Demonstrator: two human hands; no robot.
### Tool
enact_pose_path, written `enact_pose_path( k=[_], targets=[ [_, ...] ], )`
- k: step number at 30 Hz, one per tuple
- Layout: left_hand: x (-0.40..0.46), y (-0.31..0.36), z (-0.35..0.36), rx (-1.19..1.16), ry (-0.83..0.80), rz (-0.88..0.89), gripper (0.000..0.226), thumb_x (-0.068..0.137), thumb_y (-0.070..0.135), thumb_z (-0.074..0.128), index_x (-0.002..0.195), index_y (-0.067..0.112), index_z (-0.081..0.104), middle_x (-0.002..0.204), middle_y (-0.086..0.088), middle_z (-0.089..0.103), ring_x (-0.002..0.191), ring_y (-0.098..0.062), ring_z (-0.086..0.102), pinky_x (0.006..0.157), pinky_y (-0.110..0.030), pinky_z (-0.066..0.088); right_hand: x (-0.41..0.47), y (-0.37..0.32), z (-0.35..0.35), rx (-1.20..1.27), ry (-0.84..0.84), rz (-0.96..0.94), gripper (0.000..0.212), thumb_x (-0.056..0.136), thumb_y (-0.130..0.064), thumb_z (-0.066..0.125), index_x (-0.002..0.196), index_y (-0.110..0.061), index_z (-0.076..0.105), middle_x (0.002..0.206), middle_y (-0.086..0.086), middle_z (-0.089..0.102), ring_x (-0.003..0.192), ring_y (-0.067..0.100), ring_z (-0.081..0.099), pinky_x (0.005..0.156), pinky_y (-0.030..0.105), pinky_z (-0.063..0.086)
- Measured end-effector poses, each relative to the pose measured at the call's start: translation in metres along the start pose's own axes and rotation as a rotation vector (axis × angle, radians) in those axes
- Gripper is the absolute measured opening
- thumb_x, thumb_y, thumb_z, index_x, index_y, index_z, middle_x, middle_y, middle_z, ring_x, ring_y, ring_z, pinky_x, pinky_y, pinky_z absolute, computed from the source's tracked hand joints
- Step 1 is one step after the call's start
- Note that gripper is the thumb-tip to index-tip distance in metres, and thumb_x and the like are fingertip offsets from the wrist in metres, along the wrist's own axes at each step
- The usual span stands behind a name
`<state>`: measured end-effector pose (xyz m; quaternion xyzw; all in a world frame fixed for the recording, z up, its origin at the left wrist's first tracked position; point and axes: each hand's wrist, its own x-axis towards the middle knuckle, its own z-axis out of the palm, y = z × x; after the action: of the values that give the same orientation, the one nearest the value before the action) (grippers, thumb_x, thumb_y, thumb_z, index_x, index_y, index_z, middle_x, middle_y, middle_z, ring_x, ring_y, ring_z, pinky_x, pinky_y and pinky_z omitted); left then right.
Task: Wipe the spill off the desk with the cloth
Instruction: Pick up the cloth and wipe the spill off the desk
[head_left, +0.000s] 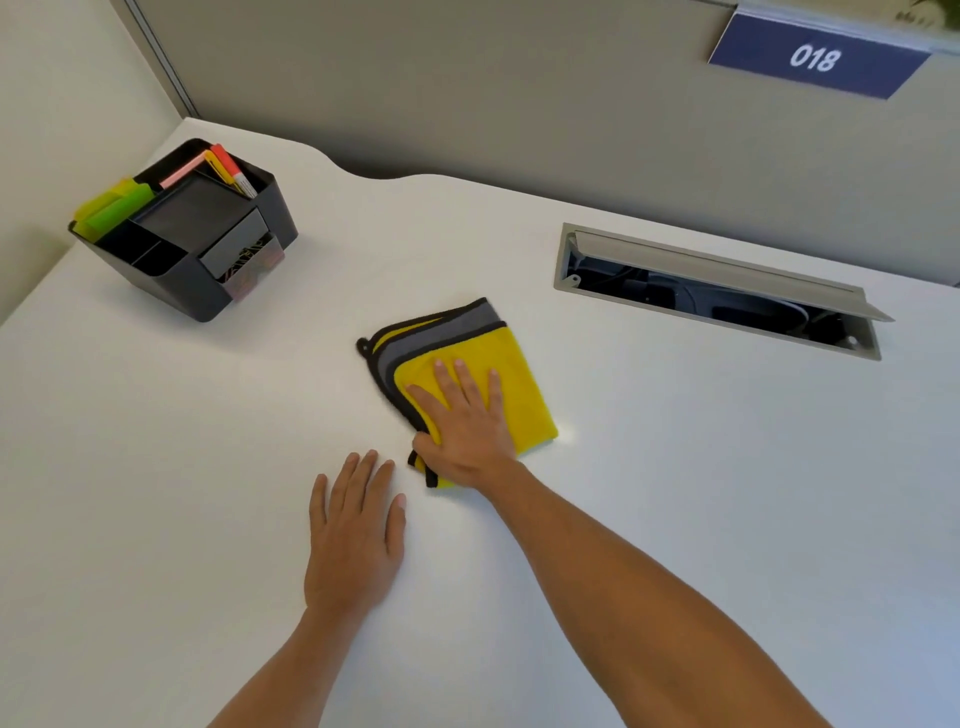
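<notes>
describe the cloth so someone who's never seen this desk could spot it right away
On the white desk, look near the middle, left of the open cable hatch. The cloth lies flat and folded under the right hand. It is bright yellow with grey layers and black edging, the only fabric there.

White desk (675, 467): right hand (467, 426) flat, fingers spread, on folded yellow-and-grey cloth (519, 374); left hand (356, 535) flat on bare surface just beside it. Black organiser (208, 280) with markers at far left. Open cable tray (717, 291) at far right. Blue sign (815, 57), "018".
</notes>
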<state>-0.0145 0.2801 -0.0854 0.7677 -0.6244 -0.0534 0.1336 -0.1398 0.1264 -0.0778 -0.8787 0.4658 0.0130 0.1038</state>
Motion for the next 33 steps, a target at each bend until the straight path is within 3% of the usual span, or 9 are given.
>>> enact_pose_path(
  k=[5,9,16,25,33],
  targets=[
    [-0.001,0.002,-0.004,-0.130,0.139,-0.046,0.036,0.098,0.027,0.032,0.119,0.007,0.053,0.139,-0.015,0.048,0.134,-0.032,0.040,0.112,-0.055,0.029,-0.032,-0.018,0.010,-0.007,0.000,-0.163,0.064,0.090,-0.057,0.037,0.150,-0.040,0.023,0.165,0.005,0.007,0.150,0.027,-0.008,0.115,0.062,-0.008],
    [-0.004,0.003,-0.005,-0.178,0.251,-0.025,0.038,0.098,0.032,0.036,0.121,0.006,0.049,0.140,-0.018,0.044,0.131,-0.034,0.040,0.111,-0.055,0.027,-0.069,-0.027,0.013,0.012,0.019,-0.208,0.059,0.092,-0.055,0.037,0.148,-0.040,0.028,0.164,0.005,0.011,0.151,0.025,-0.007,0.117,0.061,-0.008],
    [-0.006,0.000,-0.009,-0.131,0.083,0.006,0.058,0.096,0.055,0.028,0.128,0.013,0.052,0.146,-0.010,0.045,0.138,-0.029,0.037,0.114,-0.051,0.020,-0.127,-0.025,0.012,0.079,0.012,-0.206,0.062,0.086,-0.042,0.047,0.146,-0.035,0.030,0.164,0.003,0.016,0.151,0.023,-0.004,0.118,0.060,-0.004],
    [-0.007,0.002,-0.009,-0.129,-0.009,0.033,0.062,0.094,0.058,0.026,0.136,0.019,0.048,0.154,-0.005,0.037,0.144,-0.023,0.029,0.117,-0.050,0.018,-0.190,0.027,0.013,0.133,0.062,-0.036,0.062,0.084,-0.041,0.043,0.146,-0.035,0.037,0.163,-0.002,0.016,0.151,0.018,-0.003,0.119,0.054,-0.002],
    [-0.007,-0.002,-0.001,-0.124,-0.016,0.011,0.061,0.095,0.058,0.024,0.135,0.019,0.048,0.155,-0.003,0.036,0.145,-0.022,0.028,0.120,-0.046,0.013,-0.244,0.102,0.009,0.125,0.168,0.373,0.065,0.083,-0.045,0.042,0.148,-0.040,0.034,0.162,-0.008,0.013,0.151,0.019,0.007,0.120,0.052,0.000]
  ],
)
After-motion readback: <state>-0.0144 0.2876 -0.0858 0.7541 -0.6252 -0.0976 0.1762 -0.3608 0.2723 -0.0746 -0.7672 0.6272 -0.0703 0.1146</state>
